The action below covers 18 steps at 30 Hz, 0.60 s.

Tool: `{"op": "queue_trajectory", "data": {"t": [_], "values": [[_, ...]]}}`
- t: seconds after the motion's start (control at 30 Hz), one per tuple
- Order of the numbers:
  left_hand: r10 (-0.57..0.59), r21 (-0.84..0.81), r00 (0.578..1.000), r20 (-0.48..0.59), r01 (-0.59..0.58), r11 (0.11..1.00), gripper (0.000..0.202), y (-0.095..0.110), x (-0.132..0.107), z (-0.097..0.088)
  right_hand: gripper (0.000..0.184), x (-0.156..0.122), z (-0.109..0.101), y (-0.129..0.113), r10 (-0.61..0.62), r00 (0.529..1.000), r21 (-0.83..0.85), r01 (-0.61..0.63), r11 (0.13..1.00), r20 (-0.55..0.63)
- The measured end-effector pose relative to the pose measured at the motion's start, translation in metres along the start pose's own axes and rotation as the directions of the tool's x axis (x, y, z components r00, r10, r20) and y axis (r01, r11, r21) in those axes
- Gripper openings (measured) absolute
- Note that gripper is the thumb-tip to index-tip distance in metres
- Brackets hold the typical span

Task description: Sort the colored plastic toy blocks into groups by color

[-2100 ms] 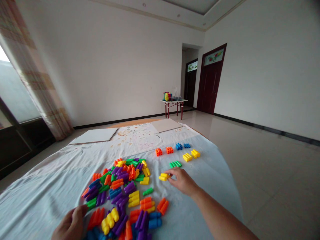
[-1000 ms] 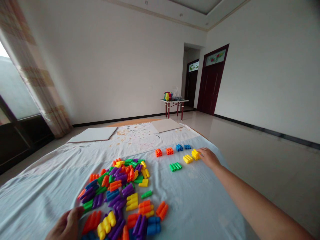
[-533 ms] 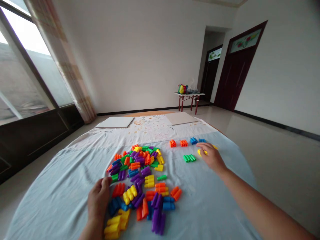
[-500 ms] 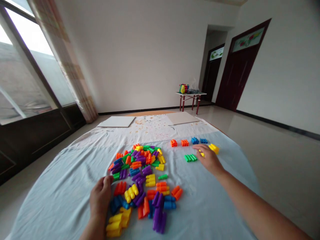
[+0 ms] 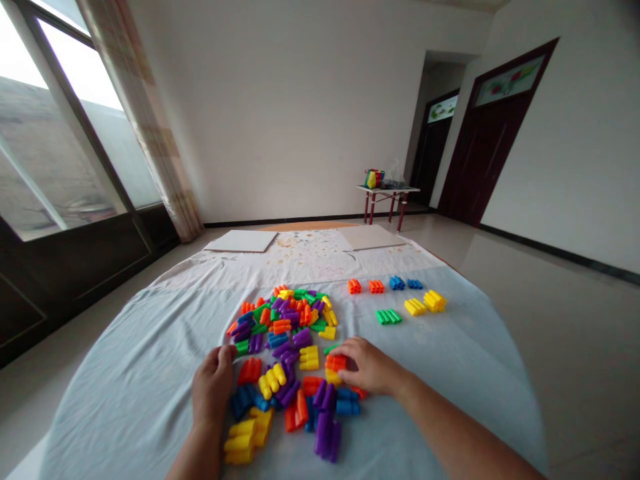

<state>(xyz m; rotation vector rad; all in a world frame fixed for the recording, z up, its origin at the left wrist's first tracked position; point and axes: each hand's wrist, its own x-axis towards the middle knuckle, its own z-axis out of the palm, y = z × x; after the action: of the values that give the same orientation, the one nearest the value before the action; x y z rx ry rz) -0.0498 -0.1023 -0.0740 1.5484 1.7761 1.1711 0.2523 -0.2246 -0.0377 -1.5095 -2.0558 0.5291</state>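
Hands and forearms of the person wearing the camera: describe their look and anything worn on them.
The left hand and right hand are both bare, with no gloves. The left forearm and right forearm show no sleeve as far as the picture reaches. No watch or bracelet is visible; rings or small markings are too fine to tell.

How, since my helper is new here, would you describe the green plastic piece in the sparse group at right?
On the pale blue fabric tablecloth, find the mixed pile of plastic blocks. Right of it, in a sparse group, lies the green ridged plastic piece, the only green one there.
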Motion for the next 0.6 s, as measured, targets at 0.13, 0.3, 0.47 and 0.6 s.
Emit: {"op": "queue_trajectory", "data": {"t": [0.13, 0.3, 0.47, 0.6], "values": [[-0.011, -0.019, 1.000, 0.003, 0.011, 1.000, 0.037, 0.000, 0.001, 0.000, 0.032, -0.003, -0.001, 0.004, 0.086, 0.992, 0.045, -0.082, 0.996, -0.097], [-0.018, -0.031, 1.000, -0.003, 0.018, 0.999, 0.037, 0.003, -0.001, -0.001, 0.033, -0.004, 0.003, 0.012, 0.168, 0.982, 0.302, -0.136, 0.944, -0.084], [-0.027, -0.041, 1.000, -0.001, 0.027, 0.999, 0.038, 0.003, -0.002, -0.002, 0.031, -0.004, 0.004, 0.020, 0.135, 0.948, 0.119, -0.104, 0.987, -0.288], [-0.047, -0.062, 0.999, 0.013, 0.048, 0.997, 0.037, 0.001, -0.001, -0.002, 0.031, -0.006, 0.000, 0.021, 0.093, 0.961, -0.011, -0.100, 0.995, -0.259]]}}
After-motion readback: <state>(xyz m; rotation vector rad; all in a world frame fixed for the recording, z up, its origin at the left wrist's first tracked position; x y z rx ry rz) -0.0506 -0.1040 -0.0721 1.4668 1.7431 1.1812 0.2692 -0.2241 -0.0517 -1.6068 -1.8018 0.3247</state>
